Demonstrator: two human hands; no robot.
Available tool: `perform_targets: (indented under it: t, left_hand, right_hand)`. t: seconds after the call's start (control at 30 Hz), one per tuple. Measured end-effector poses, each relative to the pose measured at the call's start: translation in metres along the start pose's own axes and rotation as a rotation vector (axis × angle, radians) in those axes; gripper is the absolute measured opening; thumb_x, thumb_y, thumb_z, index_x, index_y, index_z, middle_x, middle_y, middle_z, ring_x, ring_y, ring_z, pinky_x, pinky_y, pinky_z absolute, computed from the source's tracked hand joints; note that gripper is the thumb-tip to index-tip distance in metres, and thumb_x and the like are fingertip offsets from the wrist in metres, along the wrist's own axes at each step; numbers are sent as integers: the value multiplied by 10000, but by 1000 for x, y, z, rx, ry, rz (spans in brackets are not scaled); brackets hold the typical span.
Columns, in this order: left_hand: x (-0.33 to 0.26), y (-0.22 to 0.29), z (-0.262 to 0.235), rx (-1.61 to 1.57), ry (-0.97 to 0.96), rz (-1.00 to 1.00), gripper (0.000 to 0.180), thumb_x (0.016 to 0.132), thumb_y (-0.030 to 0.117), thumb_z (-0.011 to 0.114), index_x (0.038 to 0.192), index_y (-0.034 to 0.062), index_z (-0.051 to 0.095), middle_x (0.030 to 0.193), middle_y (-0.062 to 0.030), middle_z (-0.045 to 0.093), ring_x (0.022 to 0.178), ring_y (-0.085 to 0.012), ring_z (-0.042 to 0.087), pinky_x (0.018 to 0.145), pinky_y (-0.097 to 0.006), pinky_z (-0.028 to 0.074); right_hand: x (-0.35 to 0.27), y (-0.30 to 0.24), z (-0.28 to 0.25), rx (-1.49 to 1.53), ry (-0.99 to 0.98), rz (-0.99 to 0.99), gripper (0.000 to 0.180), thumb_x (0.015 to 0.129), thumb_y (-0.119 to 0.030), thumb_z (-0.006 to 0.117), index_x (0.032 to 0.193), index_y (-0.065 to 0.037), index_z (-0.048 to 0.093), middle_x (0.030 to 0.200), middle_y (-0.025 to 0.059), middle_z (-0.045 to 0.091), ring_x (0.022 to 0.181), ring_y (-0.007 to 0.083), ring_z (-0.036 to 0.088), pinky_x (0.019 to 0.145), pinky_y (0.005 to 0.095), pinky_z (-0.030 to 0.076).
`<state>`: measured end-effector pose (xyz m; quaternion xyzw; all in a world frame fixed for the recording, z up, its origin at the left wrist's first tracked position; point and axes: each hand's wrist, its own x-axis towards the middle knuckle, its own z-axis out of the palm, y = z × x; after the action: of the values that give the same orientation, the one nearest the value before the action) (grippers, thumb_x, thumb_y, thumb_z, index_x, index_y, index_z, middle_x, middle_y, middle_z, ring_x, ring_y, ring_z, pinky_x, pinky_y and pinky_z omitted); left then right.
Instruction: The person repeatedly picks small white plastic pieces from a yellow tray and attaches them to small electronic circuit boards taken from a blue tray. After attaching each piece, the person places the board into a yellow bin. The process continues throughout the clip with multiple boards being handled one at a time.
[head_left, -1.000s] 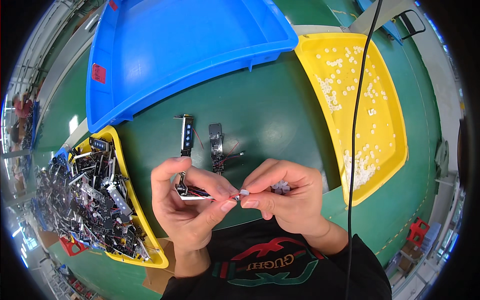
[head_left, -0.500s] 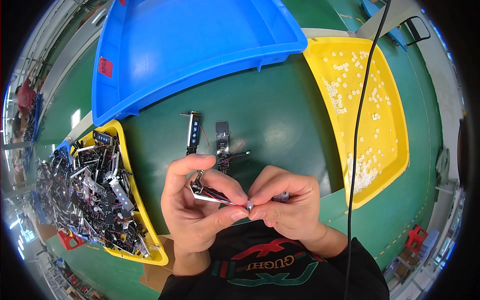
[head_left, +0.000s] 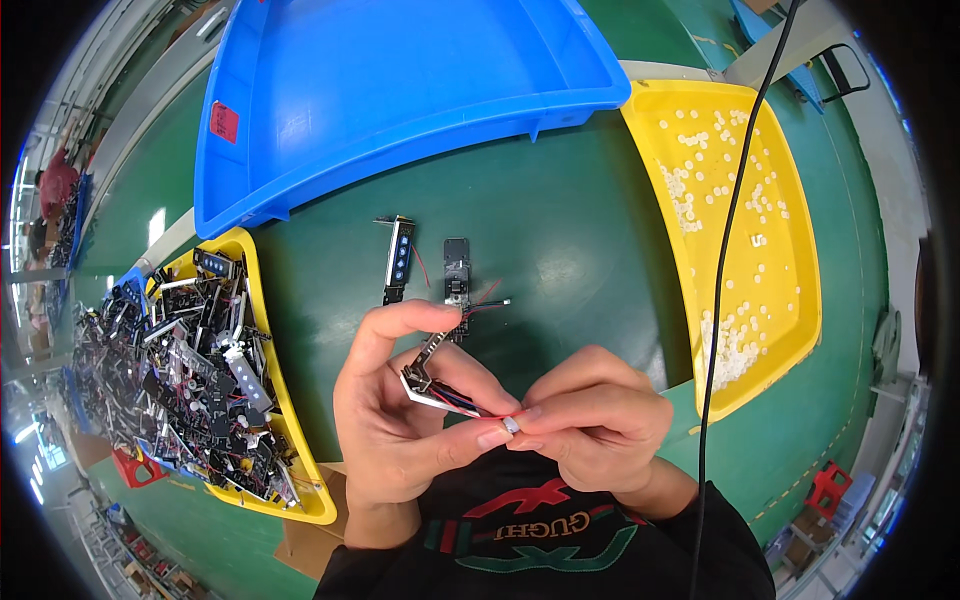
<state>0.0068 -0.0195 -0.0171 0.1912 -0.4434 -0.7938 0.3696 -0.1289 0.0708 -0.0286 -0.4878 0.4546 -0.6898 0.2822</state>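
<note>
My left hand is closed on a small circuit board assembly, a dark board with a white strip and thin red and dark wires. Its thumb and index finger meet where the wires end. There my right hand pinches from the other side, and a tiny whitish piece shows between the fingertips of both hands. Just beyond my hands, on the green table, lie a board with blue squares and a plain dark board with loose wires.
On the left, a yellow bin overflows with similar board assemblies. A large blue tray stands at the far side. To the right is a yellow tray of small white discs. A black cable hangs down in front of it.
Both hands have shifted slightly right and toward me. The tiny whitish piece shows more clearly between the fingertips, while a greyish bit seen earlier by the right fingers is out of sight.
</note>
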Motion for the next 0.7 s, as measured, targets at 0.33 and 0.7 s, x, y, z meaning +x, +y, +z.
perform_targets:
  t: [0.33, 0.7]
  left_hand:
    - [0, -9, 1, -71, -18, -8, 556, 691, -171, 689, 1082, 45, 358, 786, -207, 629, 728, -229, 648, 651, -309, 535]
    - [1, -9, -1, -110, -30, -140, 497, 738, -108, 697, 1154, 3, 450, 951, -125, 593, 846, -149, 624, 696, -244, 492]
  right_hand:
    - [-6, -1, -6, -140, 0, -30, 250, 666, 81, 757, 896, 12, 688, 813, 112, 635, 631, 158, 597, 527, 240, 465]
    - [-27, 14, -1, -21, 198, 175, 186, 729, -107, 770, 801, -35, 615, 744, 91, 568, 614, 117, 484, 530, 224, 347]
